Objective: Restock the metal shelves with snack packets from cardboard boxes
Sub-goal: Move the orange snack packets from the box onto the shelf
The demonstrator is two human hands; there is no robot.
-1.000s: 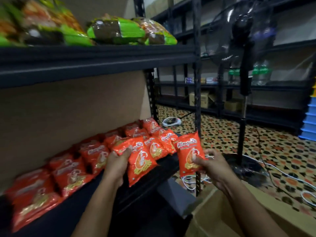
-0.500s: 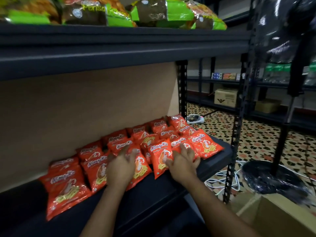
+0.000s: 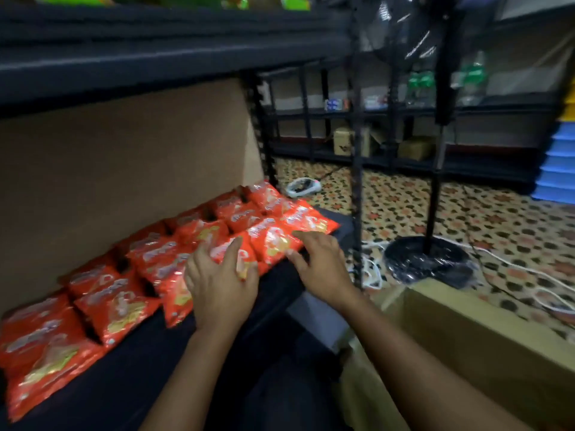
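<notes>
Packet print (image 3: pixel 273 241) blurred, unreadable

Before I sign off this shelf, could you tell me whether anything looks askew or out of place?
Nothing looks damaged or spilled. The red packets lie in loose, overlapping rows on the shelf, some tilted; the left hand and right hand rest on the front ones. White cable lies loose on the floor.

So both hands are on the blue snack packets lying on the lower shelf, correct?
Not quite: the packets are red-orange, not blue. The head view shows the left hand and right hand resting on them on the lower shelf.
</notes>
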